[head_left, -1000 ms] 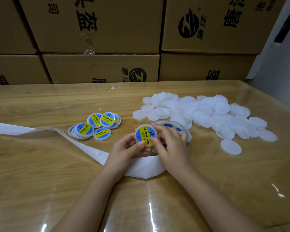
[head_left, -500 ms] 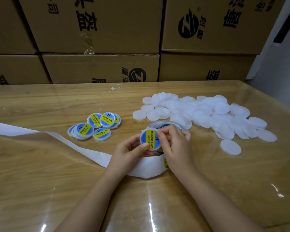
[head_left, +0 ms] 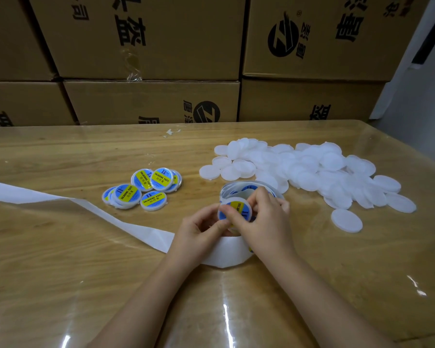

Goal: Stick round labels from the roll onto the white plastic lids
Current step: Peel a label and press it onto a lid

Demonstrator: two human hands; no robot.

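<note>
At the table's middle, my left hand [head_left: 199, 232] and my right hand [head_left: 259, 219] both hold one white lid [head_left: 236, 209] that bears a blue and yellow round label. My right thumb presses on the label's face. Just behind my hands stands the label roll [head_left: 239, 188], partly hidden by my fingers. Its bare white backing strip [head_left: 111, 217] loops under my hands and trails off to the left edge. A big heap of plain white lids [head_left: 312, 169] lies to the right. Several labelled lids [head_left: 143, 189] lie in a small cluster to the left.
Stacked cardboard boxes [head_left: 148, 46] form a wall along the table's far edge. The wooden table [head_left: 60, 272] has a glossy clear cover. One plain lid [head_left: 346, 220] lies apart at the heap's near side. A small paper scrap [head_left: 171, 132] rests near the boxes.
Both hands have drawn the labelled lid slightly right and nearer to me, turning it so the yellow band runs upright. My right thumb has slid onto the label's face.
</note>
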